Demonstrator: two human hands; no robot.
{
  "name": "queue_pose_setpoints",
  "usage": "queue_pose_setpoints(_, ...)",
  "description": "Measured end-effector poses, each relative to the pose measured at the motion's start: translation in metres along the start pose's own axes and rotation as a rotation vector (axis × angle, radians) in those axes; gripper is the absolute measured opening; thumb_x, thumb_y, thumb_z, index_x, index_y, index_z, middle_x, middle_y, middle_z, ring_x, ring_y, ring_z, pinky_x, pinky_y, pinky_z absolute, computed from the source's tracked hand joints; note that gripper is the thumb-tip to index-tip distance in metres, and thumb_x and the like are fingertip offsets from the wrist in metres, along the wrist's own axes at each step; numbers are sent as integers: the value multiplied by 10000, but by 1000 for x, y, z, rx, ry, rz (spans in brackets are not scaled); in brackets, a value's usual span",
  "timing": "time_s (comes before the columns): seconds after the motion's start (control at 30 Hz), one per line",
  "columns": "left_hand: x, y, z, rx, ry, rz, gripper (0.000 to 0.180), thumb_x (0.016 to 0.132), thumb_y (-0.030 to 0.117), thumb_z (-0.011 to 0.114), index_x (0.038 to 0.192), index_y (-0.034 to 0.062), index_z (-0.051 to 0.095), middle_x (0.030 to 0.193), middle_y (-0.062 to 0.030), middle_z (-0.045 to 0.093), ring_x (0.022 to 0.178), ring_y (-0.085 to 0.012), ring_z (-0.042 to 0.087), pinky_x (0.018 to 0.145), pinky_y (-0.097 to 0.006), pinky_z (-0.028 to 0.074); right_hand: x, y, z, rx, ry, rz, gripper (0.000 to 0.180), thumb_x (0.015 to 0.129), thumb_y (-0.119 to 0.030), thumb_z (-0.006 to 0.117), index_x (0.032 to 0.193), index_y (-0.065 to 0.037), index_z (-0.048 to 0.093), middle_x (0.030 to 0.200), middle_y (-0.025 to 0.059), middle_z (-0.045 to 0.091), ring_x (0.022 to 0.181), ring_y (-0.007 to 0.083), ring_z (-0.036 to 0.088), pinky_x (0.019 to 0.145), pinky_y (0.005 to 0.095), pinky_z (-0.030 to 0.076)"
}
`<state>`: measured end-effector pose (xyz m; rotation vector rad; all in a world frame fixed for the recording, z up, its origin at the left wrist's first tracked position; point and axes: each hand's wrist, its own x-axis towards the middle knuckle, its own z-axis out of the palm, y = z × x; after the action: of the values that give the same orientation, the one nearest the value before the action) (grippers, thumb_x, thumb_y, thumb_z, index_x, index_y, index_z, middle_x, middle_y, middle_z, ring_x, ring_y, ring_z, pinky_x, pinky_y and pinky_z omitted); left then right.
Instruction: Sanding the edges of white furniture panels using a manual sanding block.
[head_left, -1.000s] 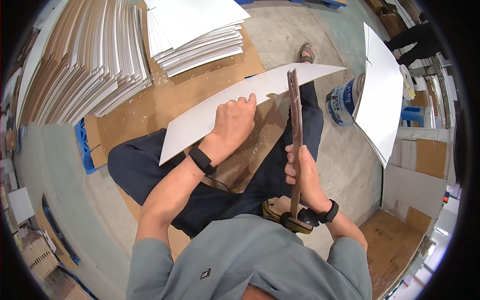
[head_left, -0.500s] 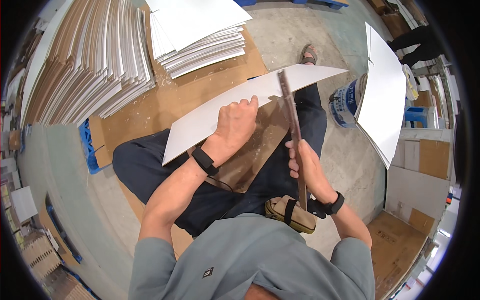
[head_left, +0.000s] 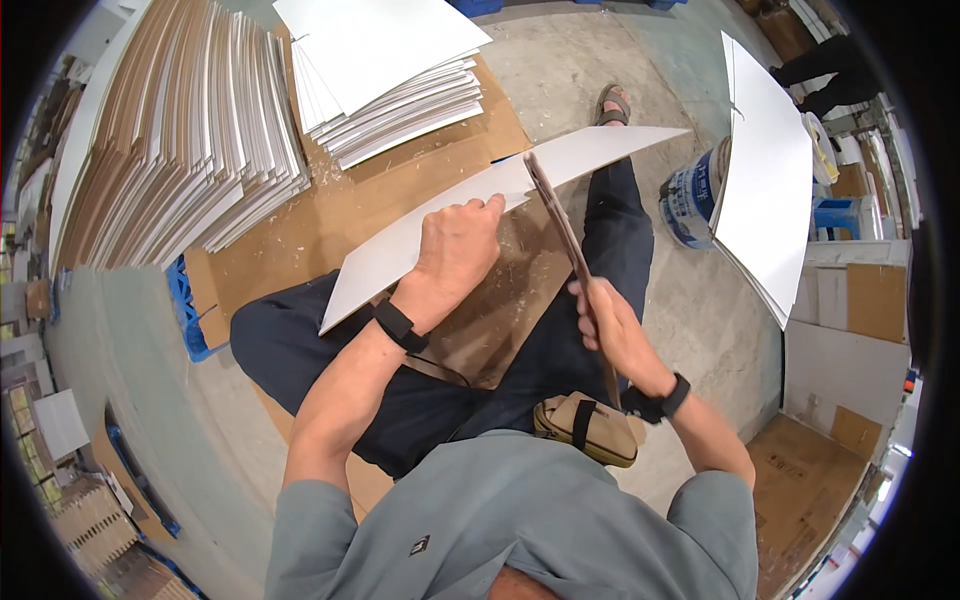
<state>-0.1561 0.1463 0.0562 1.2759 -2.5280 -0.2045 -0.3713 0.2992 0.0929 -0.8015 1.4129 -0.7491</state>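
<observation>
A long white board (head_left: 385, 240) lies slantwise over my legs, with a notch in its near edge. My left hand (head_left: 455, 245) is closed on that near edge, its index finger resting by the notch. In my right hand (head_left: 622, 330) is a long, thin, flat brown stick (head_left: 563, 222), gripped near its lower end. The far end of the stick meets the board at the notch, just right of my left fingertips. I cannot make out whether the stick is a file or a sanding stick.
Tall stacks of white-faced boards (head_left: 190, 130) and a lower pile (head_left: 410, 105) stand on brown cardboard (head_left: 270, 255) at far left. White sheets (head_left: 765, 180) lean on a bucket (head_left: 690, 205) at right. A beige pouch (head_left: 590, 425) sits at my waist. Another person's legs (head_left: 830, 70) show far right.
The stick's far end has swung left and slightly nearer to me, onto the board's notch. My left hand has shifted slightly left and keeps its hold on the board.
</observation>
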Motion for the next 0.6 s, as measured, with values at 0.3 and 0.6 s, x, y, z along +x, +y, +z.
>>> queue_pose_setpoints(0.3, 9, -12, -7, -101, -31, -42, 278, 904, 64, 618, 1151, 109, 738, 893, -183, 728, 782, -392, 703, 671, -478, 567, 4, -8, -11, 23, -37, -177, 515, 1151, -422, 301, 1239, 21, 550, 859, 3, 468, 693, 93, 493, 622, 254, 465)
queue_pose_setpoints(0.6, 23, -17, -15, 27, -100, -48, 193, 910, 136, 647, 1066, 148, 761, 819, -182, 716, 761, -393, 707, 670, -487, 568, 82, -41, -21, -184, -220, -134, 692, 1098, -567, 366, 1211, 73, 606, 782, 59, 575, 632, 138, 575, 632, 285, 516)
